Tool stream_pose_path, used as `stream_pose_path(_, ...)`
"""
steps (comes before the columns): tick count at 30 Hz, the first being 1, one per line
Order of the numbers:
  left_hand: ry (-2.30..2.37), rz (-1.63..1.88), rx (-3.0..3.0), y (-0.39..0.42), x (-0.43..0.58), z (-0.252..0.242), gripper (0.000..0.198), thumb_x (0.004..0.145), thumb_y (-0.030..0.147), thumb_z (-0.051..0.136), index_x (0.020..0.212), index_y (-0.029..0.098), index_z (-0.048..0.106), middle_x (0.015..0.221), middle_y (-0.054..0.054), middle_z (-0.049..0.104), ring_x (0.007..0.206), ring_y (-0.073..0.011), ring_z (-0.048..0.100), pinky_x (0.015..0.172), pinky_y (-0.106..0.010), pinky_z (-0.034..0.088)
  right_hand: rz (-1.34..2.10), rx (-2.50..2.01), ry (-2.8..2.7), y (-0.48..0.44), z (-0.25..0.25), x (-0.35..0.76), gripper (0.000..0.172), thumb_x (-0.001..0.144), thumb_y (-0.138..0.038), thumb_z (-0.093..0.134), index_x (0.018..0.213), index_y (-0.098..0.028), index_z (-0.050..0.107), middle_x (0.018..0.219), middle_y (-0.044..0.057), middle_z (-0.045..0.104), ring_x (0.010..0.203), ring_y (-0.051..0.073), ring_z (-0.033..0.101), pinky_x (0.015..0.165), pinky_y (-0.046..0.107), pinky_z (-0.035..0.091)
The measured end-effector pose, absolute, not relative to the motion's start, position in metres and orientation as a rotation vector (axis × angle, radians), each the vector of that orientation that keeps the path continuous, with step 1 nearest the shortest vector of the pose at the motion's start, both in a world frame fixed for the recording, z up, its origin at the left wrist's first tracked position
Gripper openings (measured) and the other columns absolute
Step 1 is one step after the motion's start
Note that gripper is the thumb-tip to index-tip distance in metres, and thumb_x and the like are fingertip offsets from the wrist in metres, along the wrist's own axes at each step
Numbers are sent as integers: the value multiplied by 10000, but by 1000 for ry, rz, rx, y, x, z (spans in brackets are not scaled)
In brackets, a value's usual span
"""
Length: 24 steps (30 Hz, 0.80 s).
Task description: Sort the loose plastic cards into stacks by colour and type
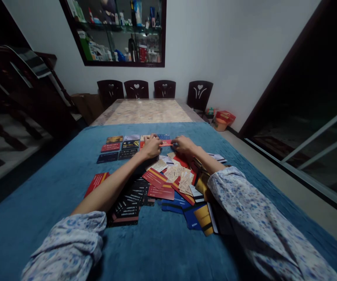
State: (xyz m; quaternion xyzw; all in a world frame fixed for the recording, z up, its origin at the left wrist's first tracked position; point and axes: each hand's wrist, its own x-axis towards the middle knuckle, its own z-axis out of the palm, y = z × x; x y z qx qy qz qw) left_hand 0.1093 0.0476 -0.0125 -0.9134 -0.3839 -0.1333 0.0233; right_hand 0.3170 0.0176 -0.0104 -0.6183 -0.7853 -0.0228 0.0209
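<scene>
My left hand and my right hand are at opposite ends of a red card, fingers closed on its edges. Beyond that card is a blue card. Left of my hands, cards lie in rows: a gold card, a pale card, a red one, a black VIP card and two dark cards. Under and between my forearms spreads a loose heap of red cards, beige cards, blue cards and black cards. My right forearm hides part of the heap.
A blue cloth covers the near part of a long table with a patterned stone-like top. Several dark chairs stand at its far end. A wall cabinet holds bottles. On the right floor sits a red and orange container.
</scene>
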Motion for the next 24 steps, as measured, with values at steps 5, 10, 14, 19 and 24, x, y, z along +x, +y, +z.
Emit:
stream_pose_path(5, -1138, -484, -2849, 31, 95, -12, 332, 816, 97, 515, 1037, 196, 742, 1212, -131, 698, 1293, -355, 448, 998, -579, 325, -85, -1893, -2446, 0, -2, 309, 362, 947, -258, 557, 1282, -254, 691, 1262, 96, 692, 1153, 274, 581, 870, 328, 442)
stream_pose_path(10, -1101, -519, -2879, 15, 81, -14, 297, 845, 120, 506, 1014, 189, 740, 1164, -128, 706, 1266, -360, 441, 977, -568, 326, -83, -1809, -2440, -15, 2, 302, 322, 942, -248, 552, 1212, -238, 727, 1203, 102, 711, 1080, 275, 569, 825, 343, 423)
stream_pose_path(14, -1071, -535, -2899, 2, 70, -17, 248, 860, 129, 509, 940, 196, 733, 1107, -112, 716, 1260, -355, 440, 971, -566, 312, -99, -1707, -2420, -26, 0, 297, 292, 938, -244, 548, 1149, -217, 747, 1139, 102, 724, 1024, 264, 550, 786, 336, 386)
stream_pose_path(19, -1101, -593, -2906, -21, 56, -21, 211, 909, 210, 543, 999, 207, 734, 1131, -110, 720, 1242, -350, 438, 989, -581, 287, -97, -1605, -2420, -47, -5, 286, 223, 931, -205, 552, 1005, -205, 762, 1057, 96, 729, 973, 243, 522, 755, 328, 344)
stream_pose_path(24, -1123, -610, -2895, -46, 40, -24, 229, 937, 215, 537, 1057, 194, 732, 1113, -118, 721, 1244, -341, 449, 979, -547, 301, -92, -1535, -2482, -67, -9, 271, 157, 932, -237, 596, 958, -207, 749, 1002, 92, 723, 1005, 250, 506, 729, 327, 308)
